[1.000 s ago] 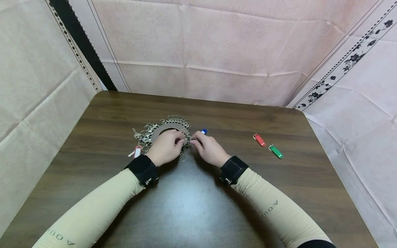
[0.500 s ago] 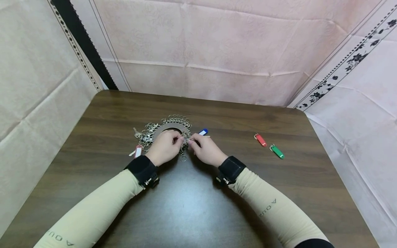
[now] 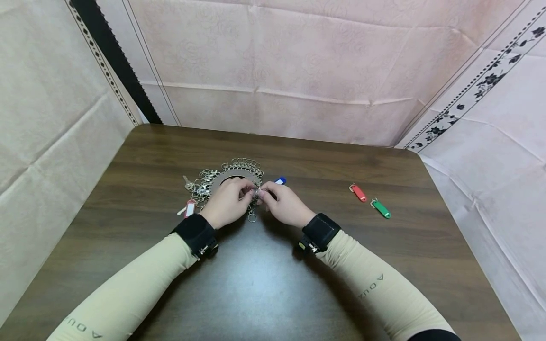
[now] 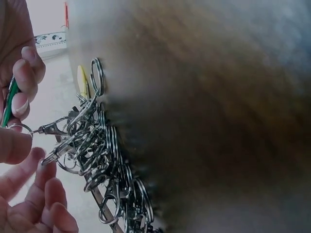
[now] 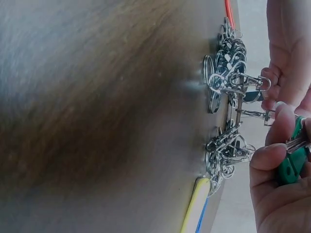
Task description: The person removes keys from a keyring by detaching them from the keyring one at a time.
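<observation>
A grey ring-shaped plate [image 3: 218,180] lies left of the table's middle, fringed with metal snap clasps and split rings [image 4: 104,150]. My left hand [image 3: 228,199] lies over its near right part and pinches a snap clasp [image 5: 265,117] at the edge. Beside it my right hand [image 3: 286,206] grips a green key tag [image 5: 287,167] together with a metal key [image 5: 297,143]. The tag's split ring [image 4: 22,127] meets the clasp between my fingertips; whether it is hooked on, I cannot tell. In the head view my fingers hide the green tag.
A red tag [image 3: 190,208] lies at the plate's left, and a blue tag [image 3: 280,181] by my right hand. A yellow tag [image 5: 195,204] shows in the wrist views. Farther right lie another red tag [image 3: 357,192] and a green tag [image 3: 380,208] on the wooden table [image 3: 324,161].
My right hand has shifted slightly left, closer to my left fingertips, since a second ago. The left hand stays nearly still over the plate.
</observation>
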Available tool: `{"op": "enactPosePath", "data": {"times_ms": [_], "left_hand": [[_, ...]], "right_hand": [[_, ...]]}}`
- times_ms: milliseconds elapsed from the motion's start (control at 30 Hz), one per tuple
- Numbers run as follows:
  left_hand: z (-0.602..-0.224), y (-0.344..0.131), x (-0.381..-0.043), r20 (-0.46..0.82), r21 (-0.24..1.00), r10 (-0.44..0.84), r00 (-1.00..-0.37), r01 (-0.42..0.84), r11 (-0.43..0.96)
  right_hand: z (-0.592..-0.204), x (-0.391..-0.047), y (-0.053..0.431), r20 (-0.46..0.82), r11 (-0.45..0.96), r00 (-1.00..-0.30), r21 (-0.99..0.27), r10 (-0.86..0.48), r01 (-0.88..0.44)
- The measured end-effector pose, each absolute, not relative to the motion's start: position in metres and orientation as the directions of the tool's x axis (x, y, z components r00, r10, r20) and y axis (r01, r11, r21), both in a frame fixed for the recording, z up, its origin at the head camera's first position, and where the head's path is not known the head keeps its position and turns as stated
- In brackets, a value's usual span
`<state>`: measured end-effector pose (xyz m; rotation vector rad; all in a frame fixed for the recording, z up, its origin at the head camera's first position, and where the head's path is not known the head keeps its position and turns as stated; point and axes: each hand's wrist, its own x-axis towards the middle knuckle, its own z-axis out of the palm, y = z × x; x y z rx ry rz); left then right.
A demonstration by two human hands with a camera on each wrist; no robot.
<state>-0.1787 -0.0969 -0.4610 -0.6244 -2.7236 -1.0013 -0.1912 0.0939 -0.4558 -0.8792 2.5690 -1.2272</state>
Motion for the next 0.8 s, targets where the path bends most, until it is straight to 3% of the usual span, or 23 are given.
{"op": "enactPosePath", "data": {"times_ms": [333, 800], "left_hand": [[-0.4612, -0.0960, -0.1796, 0.286, 0.604, 0.377, -0.881, 0.471, 0.643], [-0.4621, -0.0950, -0.1787, 0.315, 0.681, 0.261, -0.912, 0.409, 0.608]], "right_hand": [[-0.4556, -0.1906, 0.0981, 0.107, 0.493, -0.802, -0.738, -0.588, -0.460], [-0.4564, -0.1907, 0.1007, 0.175, 0.523, -0.825, -0.699, -0.537, -0.488]]}}
